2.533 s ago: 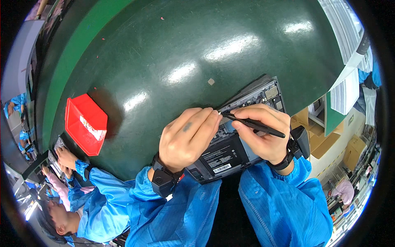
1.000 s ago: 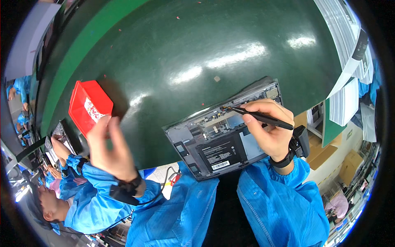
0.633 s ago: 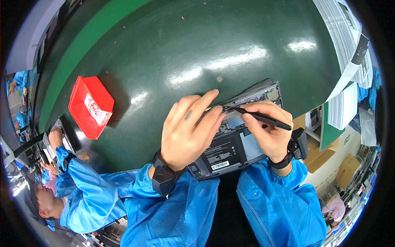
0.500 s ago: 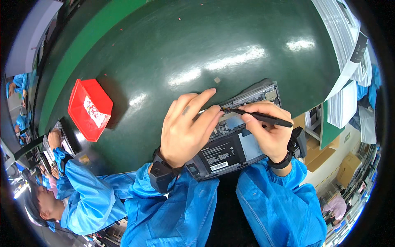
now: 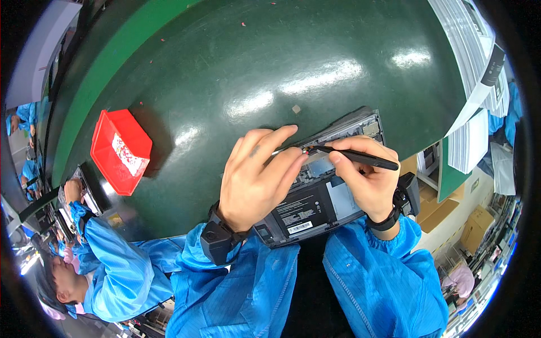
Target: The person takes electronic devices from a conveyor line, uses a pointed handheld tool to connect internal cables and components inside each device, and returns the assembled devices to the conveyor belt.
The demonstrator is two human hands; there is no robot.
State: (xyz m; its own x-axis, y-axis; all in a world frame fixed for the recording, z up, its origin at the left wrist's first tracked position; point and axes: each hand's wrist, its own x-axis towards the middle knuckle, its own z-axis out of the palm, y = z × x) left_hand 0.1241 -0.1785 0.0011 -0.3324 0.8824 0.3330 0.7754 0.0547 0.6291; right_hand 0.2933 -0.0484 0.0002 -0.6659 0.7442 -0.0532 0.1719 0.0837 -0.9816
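Note:
An opened laptop base point(image 5: 321, 186) with bared circuit boards lies tilted at the table's near edge. Its black battery point(image 5: 301, 213) fills much of the near side. My right hand point(image 5: 369, 177) grips black tweezers point(image 5: 360, 158) like a pen, their points at a small bundle of coloured wires point(image 5: 308, 150) inside the laptop. Just left of those points, my left hand point(image 5: 256, 180) hovers low over the laptop's left part. Its thumb and a finger close together by the wires while another finger stretches outward. What they pinch is too small to make out.
A red plastic bin point(image 5: 121, 152) stands left on the green table point(image 5: 214, 73). A small square piece point(image 5: 296, 109) lies beyond the laptop. Stacked white sheets point(image 5: 470, 141) rise at the right, above cardboard boxes point(image 5: 437, 214). A co-worker in blue point(image 5: 118, 270) sits at the left.
The tweezers' points have shifted slightly left and away from me, close to the wires. My left hand has barely moved.

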